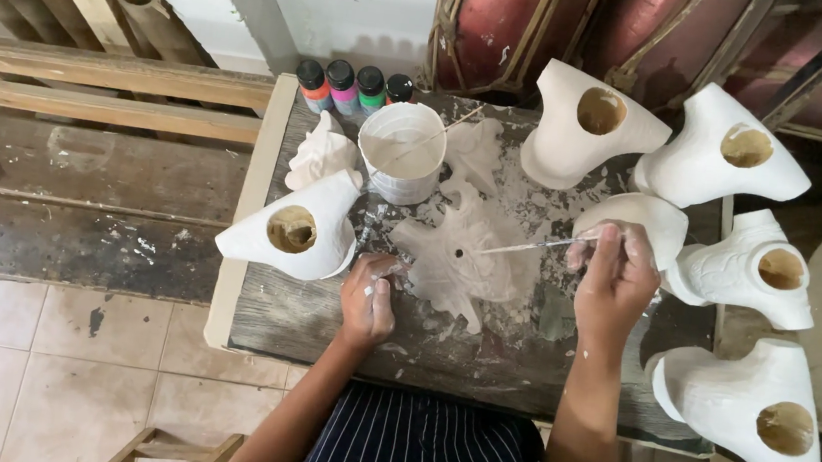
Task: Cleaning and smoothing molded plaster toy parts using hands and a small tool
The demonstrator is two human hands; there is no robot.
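Flat white plaster mask, a carved piece with ragged, leafy edges and a small dark hole near its middle, lies face-up at the centre of the paint-spattered wooden table.

Step in hand, as judged: coating or priming the carved surface with white.

- Left hand: fingers pressed down on the mask's near-left edge, steadying it; closed on nothing.
- Right hand: fingers pinched together on a thin paintbrush, held just right of the mask, its tip resting on the mask's upper right part.
- White paint bucket: directly behind the mask, round, smeared, with a thin stick leaning in it.
- Four small paint bottles: behind the bucket at the table's far edge, black caps; orange, pink, green and one I cannot tell.
- Small carved white piece: behind and left of the mask, beside the bucket.
- Hollow white casts: one just left of the mask, one behind and right of it, four more further right; smooth, matte, each with a round tan-lined opening.

Next move, as judged: short light strokes worked into the relief, the left hand's pressure kept on, and a reload at the bucket once the bristles dry out. The mask's edges look thin and brittle.
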